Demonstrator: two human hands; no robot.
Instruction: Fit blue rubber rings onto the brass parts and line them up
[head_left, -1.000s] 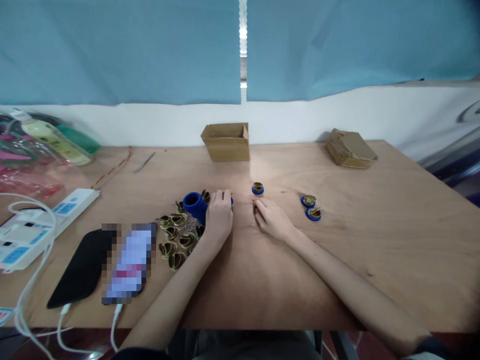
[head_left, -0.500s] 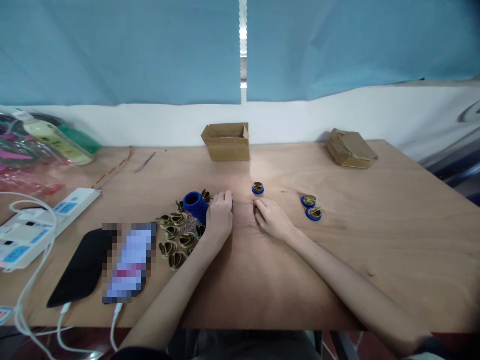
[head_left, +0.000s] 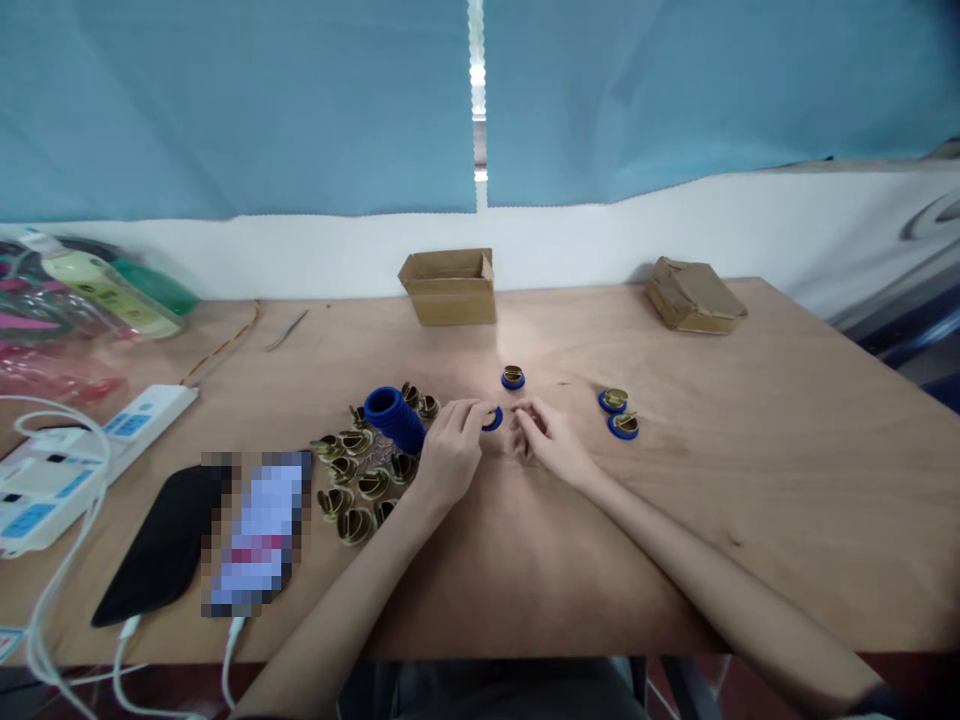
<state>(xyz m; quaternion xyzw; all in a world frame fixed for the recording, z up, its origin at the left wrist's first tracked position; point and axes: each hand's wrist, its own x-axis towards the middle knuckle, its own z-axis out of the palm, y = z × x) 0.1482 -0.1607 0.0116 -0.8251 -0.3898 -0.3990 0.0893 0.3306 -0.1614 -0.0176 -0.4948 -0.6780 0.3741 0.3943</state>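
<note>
My left hand [head_left: 454, 450] is closed in a pinch on a blue ring [head_left: 493, 419], whose right part shows past the fingertips. Just right of that ring, my right hand [head_left: 553, 442] has its fingertips drawn together; whatever they hold, if anything, is too small to make out. Beside my left hand leans a stack of blue rings [head_left: 396, 418], amid several round brass-coloured pieces [head_left: 355, 522] with raised tabs. Beyond my hands lies one brass-coloured piece seated in a blue ring [head_left: 513, 377]. Two more such ringed pieces [head_left: 623, 425] lie to the right.
An open cardboard box [head_left: 454, 300] stands at the back, a closed, crumpled one [head_left: 696, 296] at the back right. On the left are two phones [head_left: 161, 545] on white cables, a power strip [head_left: 97, 460], tweezers [head_left: 287, 331] and a bottle [head_left: 112, 290] among plastic bags.
My left hand has moved right, away from the stack, and now a blue ring shows at its fingertips. My right hand stays close by, with its fingers shifted slightly.
</note>
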